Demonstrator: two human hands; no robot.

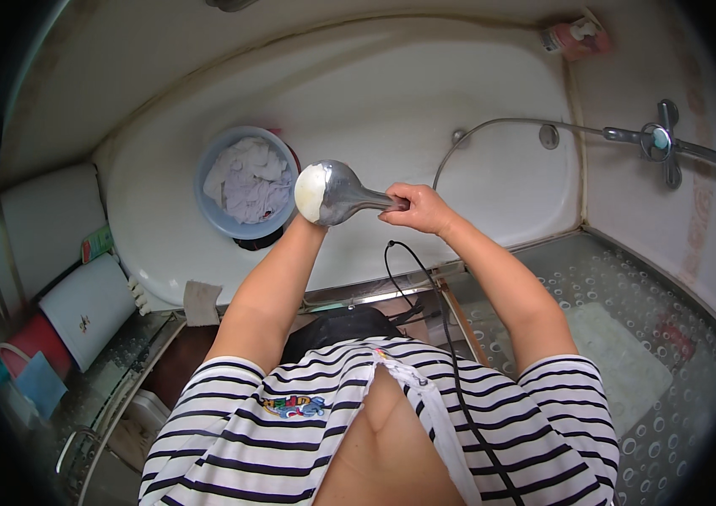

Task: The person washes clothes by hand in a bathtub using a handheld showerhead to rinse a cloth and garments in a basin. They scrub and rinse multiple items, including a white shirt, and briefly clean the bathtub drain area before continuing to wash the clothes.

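My right hand (420, 207) grips the handle of a chrome shower head (345, 195), its thumb and fingers wrapped around the end. The head points left, over the white bathtub (364, 82), and a pale patch shows where the chrome ends. My left forearm (266, 284) reaches in under the shower head, which hides nearly all of my left hand, so its grip cannot be seen. Just left of it, a light blue plastic basin (204, 196) stands in the tub. White and pale lilac cloth (250, 180) fills the basin. No water spray is visible.
A metal shower hose (503, 121) arcs across the tub toward the wall-mounted mixer tap (661, 139). A pink pump bottle (579, 39) stands at the far right corner. A grey cloth (202, 302) hangs over the near rim. A black cable (440, 297) dangles before me.
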